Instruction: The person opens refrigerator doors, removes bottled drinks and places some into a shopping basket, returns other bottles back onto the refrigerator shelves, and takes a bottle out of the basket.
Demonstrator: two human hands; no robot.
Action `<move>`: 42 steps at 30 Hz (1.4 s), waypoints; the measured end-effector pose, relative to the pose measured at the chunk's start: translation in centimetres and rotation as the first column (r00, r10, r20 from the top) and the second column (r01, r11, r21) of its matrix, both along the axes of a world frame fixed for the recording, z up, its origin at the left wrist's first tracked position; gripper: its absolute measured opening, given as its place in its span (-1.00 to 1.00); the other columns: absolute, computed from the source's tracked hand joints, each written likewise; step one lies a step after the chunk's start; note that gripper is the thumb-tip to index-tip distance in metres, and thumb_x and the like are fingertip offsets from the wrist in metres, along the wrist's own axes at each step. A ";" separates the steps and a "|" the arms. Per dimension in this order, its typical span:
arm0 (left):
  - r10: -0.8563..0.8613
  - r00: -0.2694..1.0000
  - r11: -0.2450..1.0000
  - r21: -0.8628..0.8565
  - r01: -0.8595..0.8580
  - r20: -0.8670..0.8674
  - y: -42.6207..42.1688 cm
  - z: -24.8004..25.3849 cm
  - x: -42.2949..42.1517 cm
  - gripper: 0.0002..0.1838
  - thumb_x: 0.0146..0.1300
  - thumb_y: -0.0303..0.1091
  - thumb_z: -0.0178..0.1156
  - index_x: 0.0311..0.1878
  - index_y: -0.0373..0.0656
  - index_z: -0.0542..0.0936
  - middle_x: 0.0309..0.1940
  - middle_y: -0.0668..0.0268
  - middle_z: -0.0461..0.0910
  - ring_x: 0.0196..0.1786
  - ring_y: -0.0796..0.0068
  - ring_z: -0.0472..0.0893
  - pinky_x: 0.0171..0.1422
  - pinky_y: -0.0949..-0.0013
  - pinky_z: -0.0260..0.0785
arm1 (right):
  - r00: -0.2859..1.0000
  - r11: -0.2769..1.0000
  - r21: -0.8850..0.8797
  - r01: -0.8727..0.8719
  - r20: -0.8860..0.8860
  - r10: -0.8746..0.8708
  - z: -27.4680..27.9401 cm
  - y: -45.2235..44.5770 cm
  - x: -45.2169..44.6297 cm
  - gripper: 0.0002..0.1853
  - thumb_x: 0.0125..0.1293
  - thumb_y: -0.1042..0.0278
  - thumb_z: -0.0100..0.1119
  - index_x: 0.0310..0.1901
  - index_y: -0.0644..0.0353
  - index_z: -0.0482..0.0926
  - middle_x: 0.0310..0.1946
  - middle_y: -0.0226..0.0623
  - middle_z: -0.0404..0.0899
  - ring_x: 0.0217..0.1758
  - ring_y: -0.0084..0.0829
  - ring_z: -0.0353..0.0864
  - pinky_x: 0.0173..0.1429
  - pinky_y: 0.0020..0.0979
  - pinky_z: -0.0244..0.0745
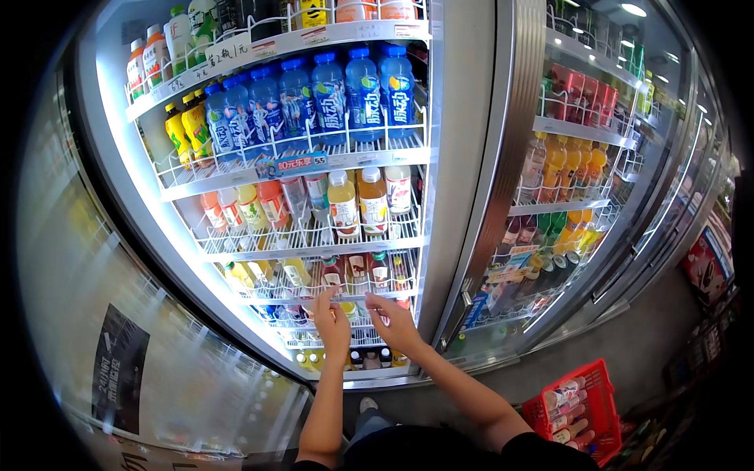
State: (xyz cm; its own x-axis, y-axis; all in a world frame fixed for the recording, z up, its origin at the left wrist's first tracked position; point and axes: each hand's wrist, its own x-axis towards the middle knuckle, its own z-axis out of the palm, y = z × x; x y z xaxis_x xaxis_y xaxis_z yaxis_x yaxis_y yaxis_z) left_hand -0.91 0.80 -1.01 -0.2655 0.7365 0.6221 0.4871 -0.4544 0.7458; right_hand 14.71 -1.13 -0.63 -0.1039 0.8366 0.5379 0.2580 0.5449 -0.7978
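Note:
Both my hands reach into the lit drinks fridge at the front edge of a lower wire shelf [275, 300]. My left hand [333, 325] points upward with its fingers and thumb apart, just below a dark red bottle [332, 275]. To its right, my right hand [393, 323] has its fingers spread and bent toward the left hand. No object shows in either hand. A bottle with a green cap [380, 269] stands above my right hand. Whether the fingertips touch the wire rail is too small to tell.
Blue-capped bottles [328, 94] fill an upper shelf, with yellow tea bottles [343, 206] lower down. The open glass door [157, 314] is on the left. A red basket [604, 396] holding several bottles stands on the floor [597, 334] at right, near closed fridge doors.

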 end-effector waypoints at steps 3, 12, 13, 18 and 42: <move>-0.034 0.999 0.993 -0.110 0.038 0.036 -2.6 -2.7 2.0 -0.54 0.13 -0.72 -0.02 0.09 -0.19 0.58 -0.10 0.14 0.58 -0.06 0.19 0.54 0.02 0.26 0.39 | 0.995 0.995 -0.090 0.035 -0.091 -0.044 -1.1 -3.1 1.9 -0.59 0.37 0.52 0.13 0.25 0.28 0.49 -0.04 -0.11 0.69 0.04 -0.38 0.70 0.08 -0.36 0.64; -0.123 0.992 0.974 -0.185 0.128 0.034 -9.0 -4.4 5.8 -0.53 0.15 -0.71 0.00 0.13 -0.21 0.56 -0.06 0.13 0.57 -0.06 0.20 0.56 0.00 0.28 0.39 | 0.952 0.973 -0.155 0.169 -0.229 -0.201 -2.7 -9.8 6.7 -0.64 0.38 0.55 0.10 0.20 0.31 0.52 -0.03 -0.10 0.68 0.03 -0.36 0.70 0.09 -0.37 0.62; -0.158 0.984 0.963 -0.206 0.171 0.081 -9.5 -4.4 6.2 -0.53 0.15 -0.71 0.01 0.14 -0.21 0.56 -0.04 0.15 0.57 -0.08 0.25 0.55 -0.02 0.31 0.40 | 0.947 0.968 -0.160 0.193 -0.229 -0.227 -2.6 -10.8 7.1 -0.63 0.39 0.55 0.08 0.21 0.33 0.51 -0.03 -0.11 0.68 0.05 -0.40 0.68 0.11 -0.38 0.60; -0.326 0.936 0.903 -0.248 0.350 0.133 -11.7 -6.4 7.8 -0.56 0.21 -0.68 0.07 0.16 -0.18 0.55 -0.02 0.22 0.57 -0.19 0.43 0.55 -0.09 0.41 0.42 | 0.912 0.942 -0.226 0.246 -0.276 -0.304 -4.4 -15.3 9.1 -0.60 0.41 0.54 0.08 0.27 0.34 0.45 0.03 -0.13 0.65 0.11 -0.45 0.64 0.15 -0.47 0.53; -0.662 0.546 0.250 -0.536 0.806 0.513 -33.4 -14.0 7.2 -0.71 0.39 -0.53 0.07 0.14 -0.21 0.56 -0.08 0.25 0.59 -0.13 0.51 0.60 0.01 0.44 0.48 | 0.627 0.676 -0.546 0.495 -0.314 -0.713 -12.8 -40.3 9.1 -0.62 0.47 0.42 0.05 0.27 0.26 0.45 0.01 -0.22 0.64 0.05 -0.50 0.61 0.12 -0.47 0.52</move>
